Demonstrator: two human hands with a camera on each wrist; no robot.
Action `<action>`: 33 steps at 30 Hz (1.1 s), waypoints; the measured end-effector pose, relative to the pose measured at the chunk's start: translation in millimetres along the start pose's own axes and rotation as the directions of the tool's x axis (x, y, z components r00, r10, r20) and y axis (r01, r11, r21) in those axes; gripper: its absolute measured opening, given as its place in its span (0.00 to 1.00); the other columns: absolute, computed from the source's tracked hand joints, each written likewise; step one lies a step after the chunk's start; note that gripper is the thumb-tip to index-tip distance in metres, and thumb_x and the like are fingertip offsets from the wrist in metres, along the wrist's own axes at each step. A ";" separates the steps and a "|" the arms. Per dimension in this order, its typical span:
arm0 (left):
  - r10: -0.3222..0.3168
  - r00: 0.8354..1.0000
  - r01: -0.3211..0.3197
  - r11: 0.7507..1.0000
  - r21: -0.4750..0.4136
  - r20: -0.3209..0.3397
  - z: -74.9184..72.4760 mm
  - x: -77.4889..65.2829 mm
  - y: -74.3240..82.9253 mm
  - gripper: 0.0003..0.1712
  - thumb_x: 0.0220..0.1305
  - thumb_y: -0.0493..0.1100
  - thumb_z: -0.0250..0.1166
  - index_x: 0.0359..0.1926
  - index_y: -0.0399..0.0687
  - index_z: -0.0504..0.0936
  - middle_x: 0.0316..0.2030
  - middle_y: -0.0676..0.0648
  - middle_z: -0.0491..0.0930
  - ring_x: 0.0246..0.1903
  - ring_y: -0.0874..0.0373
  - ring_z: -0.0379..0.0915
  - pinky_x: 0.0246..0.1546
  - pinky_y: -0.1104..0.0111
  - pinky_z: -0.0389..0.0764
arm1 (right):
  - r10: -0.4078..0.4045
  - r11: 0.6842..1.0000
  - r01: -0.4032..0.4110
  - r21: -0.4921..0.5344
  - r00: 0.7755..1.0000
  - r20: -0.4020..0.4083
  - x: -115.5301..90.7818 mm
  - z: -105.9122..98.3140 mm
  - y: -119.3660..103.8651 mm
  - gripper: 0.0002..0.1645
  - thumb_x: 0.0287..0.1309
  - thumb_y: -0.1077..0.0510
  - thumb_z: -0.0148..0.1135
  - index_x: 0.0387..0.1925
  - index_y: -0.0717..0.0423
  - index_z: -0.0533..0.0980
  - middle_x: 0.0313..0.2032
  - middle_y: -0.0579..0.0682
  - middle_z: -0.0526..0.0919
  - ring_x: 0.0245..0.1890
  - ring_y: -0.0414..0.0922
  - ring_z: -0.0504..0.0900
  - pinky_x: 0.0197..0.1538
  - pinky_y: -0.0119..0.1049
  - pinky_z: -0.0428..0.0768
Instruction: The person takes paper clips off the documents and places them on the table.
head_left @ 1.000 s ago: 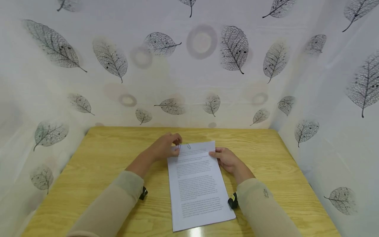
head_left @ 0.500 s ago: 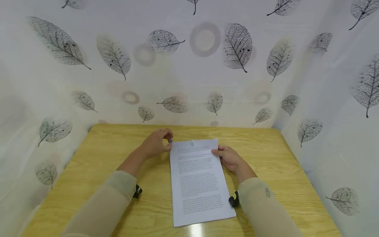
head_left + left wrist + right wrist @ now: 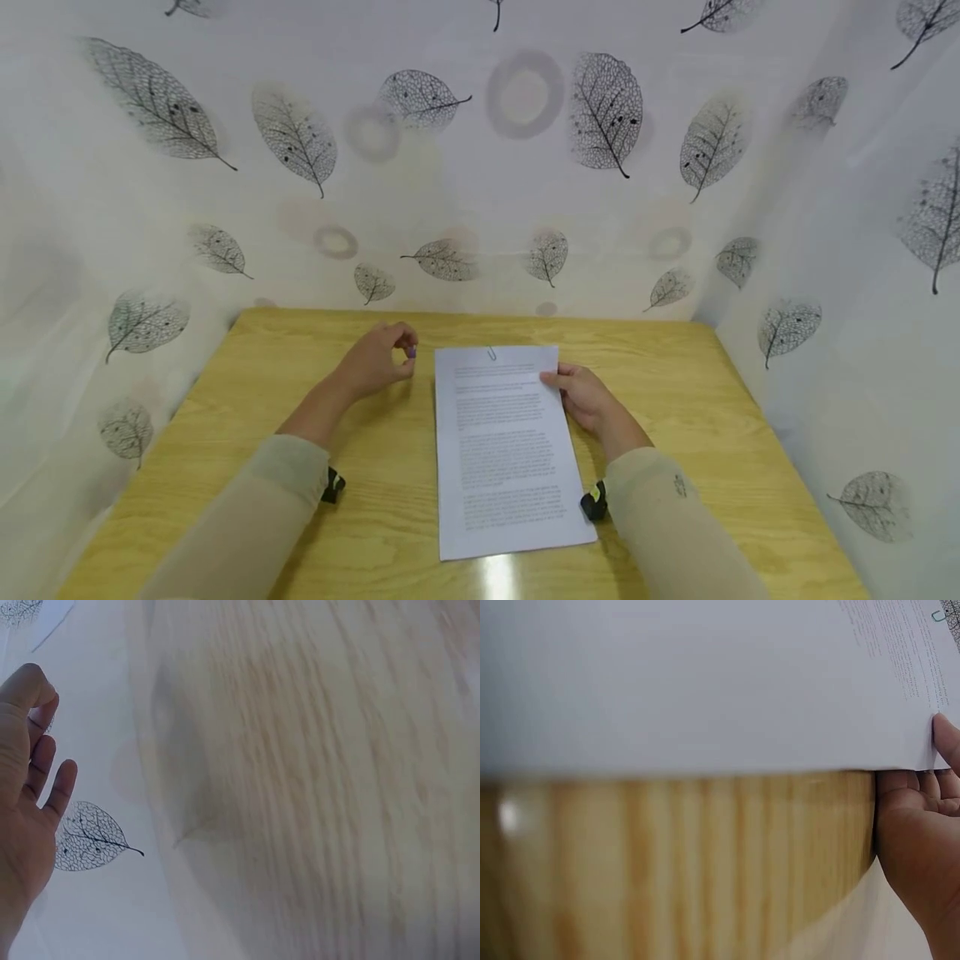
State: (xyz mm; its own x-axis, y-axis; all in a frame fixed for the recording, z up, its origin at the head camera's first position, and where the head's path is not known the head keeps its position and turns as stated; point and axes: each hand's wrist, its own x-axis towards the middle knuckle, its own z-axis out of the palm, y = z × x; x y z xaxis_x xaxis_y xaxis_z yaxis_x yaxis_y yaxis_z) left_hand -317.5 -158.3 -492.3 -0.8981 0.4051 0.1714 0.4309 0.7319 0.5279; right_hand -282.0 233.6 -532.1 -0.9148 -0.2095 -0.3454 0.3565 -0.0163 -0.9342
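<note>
A stack of printed sheets (image 3: 502,467) lies at the middle of the table, its text facing up. One green paper clip (image 3: 492,353) sits on its top edge, and the same paper clip (image 3: 938,615) shows at the corner of the right wrist view. My right hand (image 3: 588,398) grips the upper right edge of the sheets, thumb on top and fingers beneath. Left of the sheets, apart from them, my left hand (image 3: 378,360) pinches a small purple thing (image 3: 412,352) between thumb and curled forefinger; the fingers hide most of it, and I cannot tell its kind.
The wood-grain table (image 3: 300,500) reaches back to a pale curtain (image 3: 480,183) printed with dark leaves, which also closes off both sides. A dark wrist strap piece (image 3: 333,485) shows at my left cuff, another strap piece (image 3: 594,502) at my right.
My left hand has moved left, away from the top left corner of the sheets, with the small purple thing in its fingers. My right hand keeps its grip on the right edge.
</note>
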 end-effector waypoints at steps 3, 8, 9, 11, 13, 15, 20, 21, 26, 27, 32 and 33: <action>-0.035 0.999 0.035 0.999 0.025 0.015 -0.4 -1.9 -5.1 0.15 0.67 0.42 0.72 0.53 0.48 0.83 0.44 0.50 0.85 0.52 0.49 0.78 0.55 0.54 0.83 | -0.001 1.000 0.001 -0.002 1.000 -0.002 0.4 -0.8 0.3 0.27 0.80 0.59 0.59 0.73 0.65 0.73 0.49 0.40 0.92 0.48 0.38 0.90 0.52 0.31 0.87; -0.094 0.995 0.093 0.995 0.023 0.039 0.5 -4.2 -13.3 0.15 0.69 0.44 0.71 0.54 0.49 0.84 0.46 0.51 0.87 0.52 0.50 0.76 0.55 0.52 0.83 | -0.001 1.000 0.001 -0.002 1.000 -0.002 1.9 -2.1 -0.7 0.28 0.80 0.60 0.59 0.74 0.65 0.72 0.49 0.40 0.92 0.49 0.37 0.89 0.52 0.30 0.86; -0.105 0.993 0.104 0.994 0.022 0.045 1.1 -4.2 -15.2 0.15 0.69 0.44 0.71 0.54 0.50 0.85 0.46 0.51 0.87 0.52 0.50 0.76 0.55 0.53 0.82 | -0.001 1.000 0.001 0.002 1.000 -0.005 2.0 -2.2 -1.0 0.28 0.80 0.60 0.59 0.74 0.65 0.72 0.50 0.40 0.92 0.49 0.37 0.89 0.52 0.30 0.86; -0.121 0.991 0.119 0.993 0.024 0.061 2.8 -3.6 -19.7 0.14 0.70 0.45 0.70 0.54 0.51 0.85 0.47 0.50 0.87 0.52 0.50 0.76 0.54 0.53 0.82 | -0.002 1.000 0.002 0.006 1.000 -0.006 1.9 -2.3 -1.1 0.28 0.80 0.60 0.59 0.75 0.66 0.72 0.49 0.40 0.92 0.49 0.37 0.89 0.52 0.29 0.86; -0.129 0.988 0.127 0.991 0.033 0.080 3.8 -2.7 -22.8 0.13 0.70 0.46 0.69 0.53 0.52 0.86 0.49 0.49 0.87 0.54 0.48 0.77 0.57 0.51 0.83 | -0.003 1.000 0.003 0.007 1.000 -0.006 2.0 -2.5 -0.8 0.28 0.80 0.59 0.59 0.75 0.66 0.72 0.49 0.40 0.92 0.48 0.37 0.89 0.52 0.29 0.86; -0.138 0.986 0.134 0.990 0.045 0.097 4.6 -1.9 -24.9 0.13 0.70 0.46 0.69 0.53 0.52 0.86 0.51 0.48 0.88 0.56 0.46 0.79 0.60 0.50 0.83 | 0.002 1.000 -0.002 0.009 1.000 -0.012 2.6 -2.3 -0.6 0.27 0.80 0.59 0.59 0.74 0.65 0.73 0.49 0.40 0.92 0.48 0.37 0.89 0.52 0.30 0.86; -0.153 0.979 0.148 0.988 0.049 0.133 6.3 -1.4 -26.9 0.14 0.70 0.46 0.70 0.53 0.50 0.86 0.54 0.44 0.87 0.56 0.43 0.82 0.62 0.47 0.83 | 0.012 1.000 -0.012 0.012 1.000 -0.015 4.5 -3.4 0.0 0.26 0.80 0.58 0.60 0.72 0.62 0.75 0.49 0.41 0.92 0.49 0.39 0.90 0.53 0.32 0.87; -0.152 0.978 0.147 0.988 0.046 0.142 6.5 -1.7 -27.5 0.14 0.70 0.46 0.70 0.53 0.49 0.86 0.54 0.42 0.86 0.55 0.43 0.81 0.61 0.46 0.83 | 0.011 1.000 -0.011 0.010 1.000 -0.010 4.5 -3.6 -0.1 0.26 0.80 0.58 0.60 0.73 0.62 0.75 0.50 0.41 0.92 0.49 0.39 0.90 0.53 0.32 0.87; -0.166 0.969 0.164 0.986 0.025 0.183 8.5 -3.5 -32.0 0.14 0.69 0.46 0.71 0.52 0.46 0.86 0.58 0.38 0.81 0.58 0.41 0.79 0.65 0.44 0.79 | 0.017 1.000 -0.017 0.018 1.000 0.000 4.9 -3.7 0.0 0.26 0.80 0.58 0.60 0.73 0.63 0.75 0.49 0.41 0.92 0.49 0.39 0.90 0.52 0.32 0.87; -0.169 0.968 0.169 0.985 0.016 0.188 9.0 -3.7 -33.2 0.14 0.69 0.46 0.71 0.52 0.46 0.86 0.58 0.38 0.81 0.59 0.40 0.79 0.66 0.43 0.79 | 0.018 1.000 -0.018 0.018 1.000 0.004 4.8 -3.7 0.0 0.26 0.81 0.58 0.59 0.73 0.63 0.74 0.49 0.41 0.92 0.49 0.39 0.90 0.52 0.32 0.87; -0.176 0.964 0.185 0.982 -0.025 0.202 12.3 -3.3 -40.4 0.15 0.72 0.47 0.70 0.53 0.46 0.86 0.62 0.37 0.78 0.63 0.38 0.77 0.70 0.42 0.77 | 0.021 1.000 -0.021 0.023 1.000 -0.001 3.5 -3.3 -1.5 0.27 0.80 0.59 0.60 0.73 0.64 0.74 0.48 0.41 0.92 0.48 0.39 0.90 0.52 0.32 0.87; -0.175 0.964 0.184 0.983 -0.026 0.202 13.0 -2.8 -42.0 0.15 0.72 0.47 0.70 0.53 0.46 0.86 0.63 0.37 0.78 0.64 0.38 0.77 0.71 0.42 0.75 | 0.020 1.000 -0.020 0.022 1.000 -0.002 3.2 -3.2 -2.0 0.27 0.80 0.59 0.60 0.73 0.64 0.73 0.48 0.41 0.92 0.48 0.39 0.90 0.52 0.32 0.87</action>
State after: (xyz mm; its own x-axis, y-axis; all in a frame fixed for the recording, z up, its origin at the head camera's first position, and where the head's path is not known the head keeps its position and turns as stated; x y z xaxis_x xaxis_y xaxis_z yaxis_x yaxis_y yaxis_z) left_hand -332.0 -183.1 -525.8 -0.9229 0.3732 -0.0951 0.2562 0.7794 0.5717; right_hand -286.2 236.1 -531.6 -0.9080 -0.2073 -0.3641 0.3786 -0.0338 -0.9249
